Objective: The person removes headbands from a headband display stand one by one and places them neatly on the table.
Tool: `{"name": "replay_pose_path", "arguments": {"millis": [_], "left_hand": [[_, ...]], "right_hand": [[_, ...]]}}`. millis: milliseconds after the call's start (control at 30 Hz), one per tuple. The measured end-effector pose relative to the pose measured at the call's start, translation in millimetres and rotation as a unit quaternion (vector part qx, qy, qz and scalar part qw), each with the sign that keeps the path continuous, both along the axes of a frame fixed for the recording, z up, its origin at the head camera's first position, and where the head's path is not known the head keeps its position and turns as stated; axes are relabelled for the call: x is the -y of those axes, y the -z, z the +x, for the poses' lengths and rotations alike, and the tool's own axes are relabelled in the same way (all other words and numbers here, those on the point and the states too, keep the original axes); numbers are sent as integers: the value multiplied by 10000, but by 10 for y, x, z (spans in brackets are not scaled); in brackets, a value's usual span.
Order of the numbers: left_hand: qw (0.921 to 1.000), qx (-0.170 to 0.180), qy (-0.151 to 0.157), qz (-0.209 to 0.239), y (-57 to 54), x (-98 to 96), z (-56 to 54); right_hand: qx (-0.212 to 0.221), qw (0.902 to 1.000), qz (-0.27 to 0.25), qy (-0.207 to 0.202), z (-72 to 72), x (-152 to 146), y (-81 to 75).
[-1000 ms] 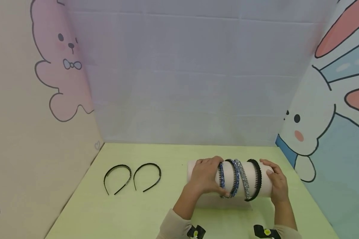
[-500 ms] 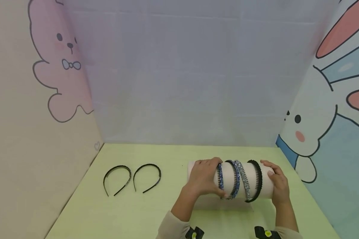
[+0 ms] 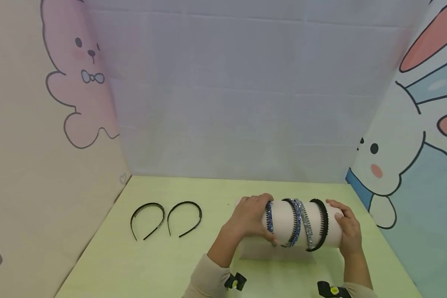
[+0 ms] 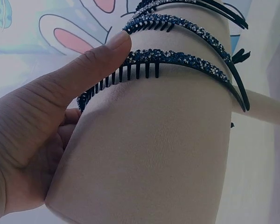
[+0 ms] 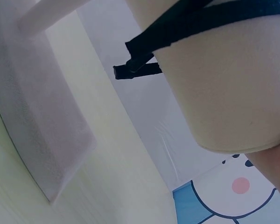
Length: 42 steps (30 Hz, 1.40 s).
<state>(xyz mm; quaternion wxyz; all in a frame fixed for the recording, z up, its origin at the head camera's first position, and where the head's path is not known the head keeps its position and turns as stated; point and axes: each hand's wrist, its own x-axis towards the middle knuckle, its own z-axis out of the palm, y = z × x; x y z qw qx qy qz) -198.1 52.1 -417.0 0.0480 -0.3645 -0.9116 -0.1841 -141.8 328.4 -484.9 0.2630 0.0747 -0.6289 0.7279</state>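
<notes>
A white padded headband stand (image 3: 282,217) with a horizontal roll carries several headbands. My left hand (image 3: 250,219) grips the leftmost one, a blue glitter headband (image 3: 270,218) with comb teeth. In the left wrist view, its thumb presses on the glittered band (image 4: 177,59) while the other fingers are partly hidden behind the roll (image 4: 149,149). My right hand (image 3: 351,234) holds the roll's right end, thumb in front. Between the hands sit another blue glitter headband (image 3: 296,225), a slanted silver glitter headband (image 3: 306,223) and a black headband (image 3: 323,225).
Two thin black headbands, one with teeth (image 3: 152,204) and one beside it (image 3: 186,203), lie on the left of the pale green table (image 3: 141,273). Under the roll is the stand's flat base (image 3: 277,253). Cartoon-printed walls (image 3: 424,198) enclose the sides.
My left hand has slid a little left along the roll with the leftmost blue headband, widening the gap to the second blue one. My right hand keeps its hold on the end.
</notes>
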Motion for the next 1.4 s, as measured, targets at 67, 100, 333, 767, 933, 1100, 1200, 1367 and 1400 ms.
{"name": "replay_pose_path", "arguments": {"millis": [67, 100, 333, 767, 933, 1100, 1200, 1367, 1400], "left_hand": [[10000, -12, -25, -19, -10, 26, -4], [10000, -29, -6, -29, -16, 39, -4], [9999, 116, 4, 78, -30, 150, -39], [9962, 239, 111, 835, 100, 311, -130], [9930, 289, 239, 1117, 150, 335, -157], [9873, 737, 255, 1384, 181, 380, -189], [9810, 1042, 297, 1609, 208, 412, -208], [9683, 1497, 352, 1968, 270, 467, -237], [9660, 1559, 354, 2031, 279, 476, -241]], "right_hand": [[-7, 10000, -3, 15, -6, 3, -5], [-32, 10000, -28, 15, -8, 6, -7], [-218, 9996, -133, -92, -15, 9, 5], [-160, 9998, -106, -68, -34, 18, 12], [-78, 9998, -157, -14, -13, 16, 9], [51, 9999, -159, 40, -10, 35, -3], [84, 9998, -149, 29, -6, 44, -7], [-66, 9999, -145, -48, 1, 34, -18], [-98, 9998, -151, -58, 0, 28, -20]]}}
